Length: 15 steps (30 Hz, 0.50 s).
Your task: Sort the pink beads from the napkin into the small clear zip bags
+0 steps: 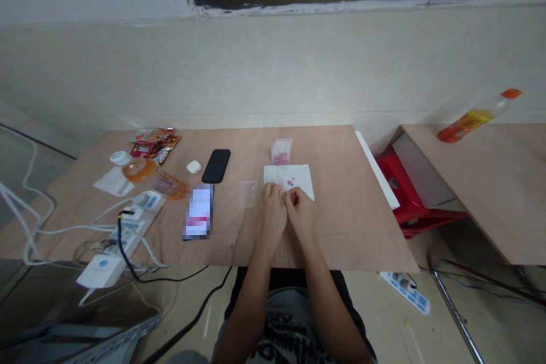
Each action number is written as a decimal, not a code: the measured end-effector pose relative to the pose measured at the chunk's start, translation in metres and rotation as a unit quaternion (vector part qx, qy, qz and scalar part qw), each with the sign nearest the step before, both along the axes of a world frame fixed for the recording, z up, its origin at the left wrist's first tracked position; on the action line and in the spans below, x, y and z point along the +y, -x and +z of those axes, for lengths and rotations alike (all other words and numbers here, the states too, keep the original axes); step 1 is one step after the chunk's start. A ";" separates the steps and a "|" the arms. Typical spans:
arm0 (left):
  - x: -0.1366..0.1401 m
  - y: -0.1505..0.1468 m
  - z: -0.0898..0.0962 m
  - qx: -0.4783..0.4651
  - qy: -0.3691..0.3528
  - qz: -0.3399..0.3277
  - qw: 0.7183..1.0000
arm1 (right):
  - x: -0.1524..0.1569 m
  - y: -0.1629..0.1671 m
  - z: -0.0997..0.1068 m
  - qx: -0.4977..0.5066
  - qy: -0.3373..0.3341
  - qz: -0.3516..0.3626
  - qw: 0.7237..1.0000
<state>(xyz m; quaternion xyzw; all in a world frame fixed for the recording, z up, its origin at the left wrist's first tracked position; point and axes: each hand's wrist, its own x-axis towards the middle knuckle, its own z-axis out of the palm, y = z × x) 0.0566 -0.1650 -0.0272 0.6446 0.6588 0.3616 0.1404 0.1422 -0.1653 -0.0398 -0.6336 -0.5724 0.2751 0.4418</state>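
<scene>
My left hand (pixel 273 205) and my right hand (pixel 300 207) meet over the near edge of a white sheet of paper (pixel 303 174). Both have their fingers pinched together, and whatever sits between the fingertips is too small to make out. A few tiny pink pieces (pixel 290 182) lie on the paper just beyond my fingers. Behind the paper is a small clear bag (pixel 281 151) with many pink pieces in it. Left of my left hand, a flat clear plastic bag (pixel 247 193) rests on the wooden table (pixel 341 227).
On the left are a lit phone (pixel 198 211), a dark phone (pixel 216 165), a white case (pixel 193 166), an orange drink bottle (pixel 156 176), snack packets (pixel 156 144) and a power strip (pixel 123 239) with cables. A red stool (pixel 405 193) stands right, below another bottle (pixel 473 121).
</scene>
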 end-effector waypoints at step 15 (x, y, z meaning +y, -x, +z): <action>-0.004 0.006 0.006 -0.042 -0.009 -0.072 0.996 | 0.010 -0.027 -0.014 0.057 -0.097 0.106 0.988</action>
